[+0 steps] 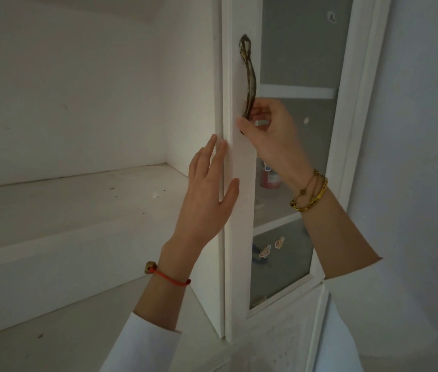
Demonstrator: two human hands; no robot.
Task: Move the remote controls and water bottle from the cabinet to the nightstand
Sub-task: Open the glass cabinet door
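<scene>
A white cabinet door [242, 210] with frosted glass panes stands in front of me. It carries a long bronze handle [250, 76]. My right hand [268, 132] curls its fingers round the lower end of that handle. My left hand [208, 189] lies flat with straight fingers against the door's left edge. Behind the frosted glass a blurred bottle with a red label [270, 179] stands on a shelf. No remote controls can be made out.
Left of the door an open white alcove has a dusty shelf [78, 205] with small specks on it. Small stickers [272, 247] sit on the lower glass pane. A plain wall [421, 157] rises to the right.
</scene>
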